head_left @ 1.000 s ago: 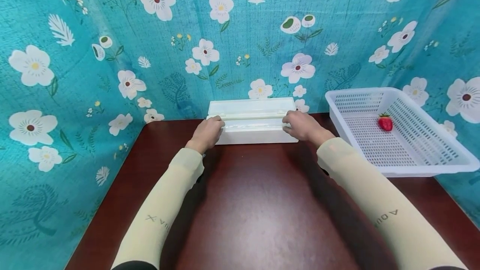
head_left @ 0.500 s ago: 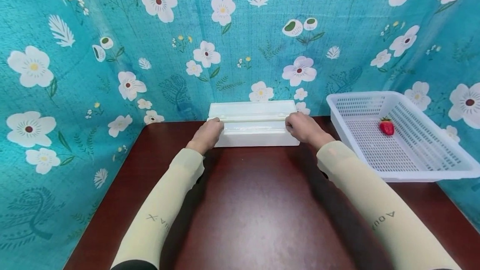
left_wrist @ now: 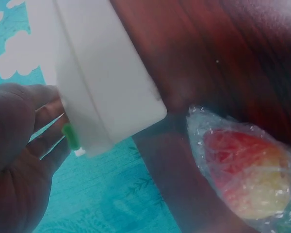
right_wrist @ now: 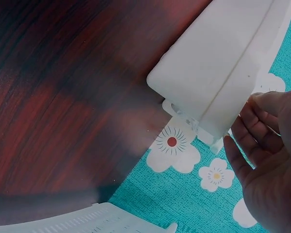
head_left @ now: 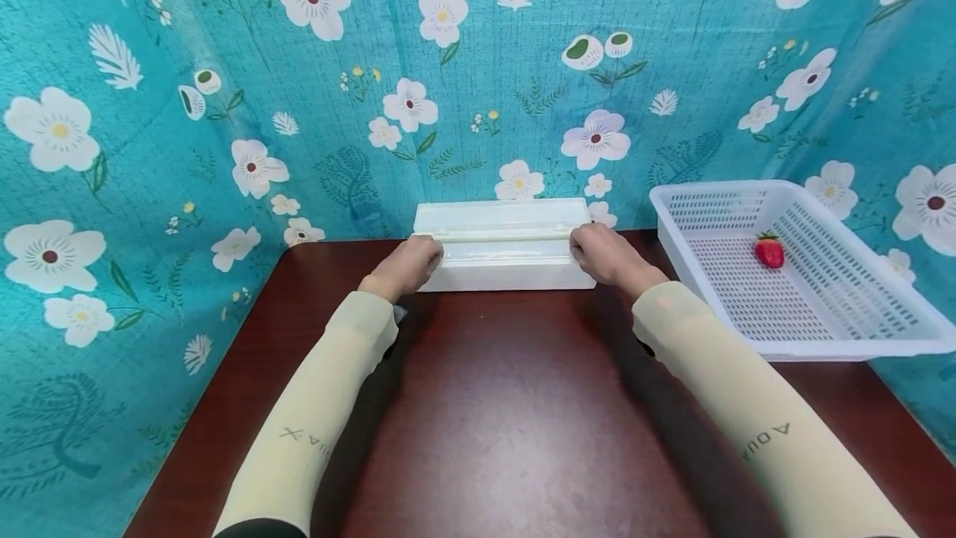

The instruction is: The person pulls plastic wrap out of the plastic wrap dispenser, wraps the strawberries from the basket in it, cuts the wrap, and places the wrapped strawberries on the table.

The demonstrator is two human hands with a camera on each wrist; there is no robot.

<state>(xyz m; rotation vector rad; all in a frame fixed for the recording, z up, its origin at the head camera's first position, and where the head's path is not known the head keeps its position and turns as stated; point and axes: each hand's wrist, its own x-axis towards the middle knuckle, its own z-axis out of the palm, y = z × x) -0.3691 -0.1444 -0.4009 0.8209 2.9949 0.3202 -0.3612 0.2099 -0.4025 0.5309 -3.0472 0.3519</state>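
A long white plastic box (head_left: pixel 511 274) stands at the back of the table, a flat white panel (head_left: pixel 500 212) rising behind its top. My left hand (head_left: pixel 411 264) grips its left end, the fingers at the upper edge beside a small green latch (left_wrist: pixel 71 137). At the opposite end my right hand (head_left: pixel 607 254) holds the upper corner, with thumb and fingers bent about the edge in the right wrist view. Beneath my left wrist lies a red and yellow fruit (left_wrist: pixel 247 170) wrapped in clear plastic; the left arm mostly hides it in the head view.
To the right, a white perforated plastic basket (head_left: pixel 844 347) holds a strawberry (head_left: pixel 769 251). A dark reddish-brown wooden table (head_left: pixel 478 422) carries everything. Blue flowered cloth (head_left: pixel 478 65) hangs close behind the box and along both sides.
My left hand has shifted slightly left at the box's end. The right hand's fingers have drawn in at their corner. The box stays in place.
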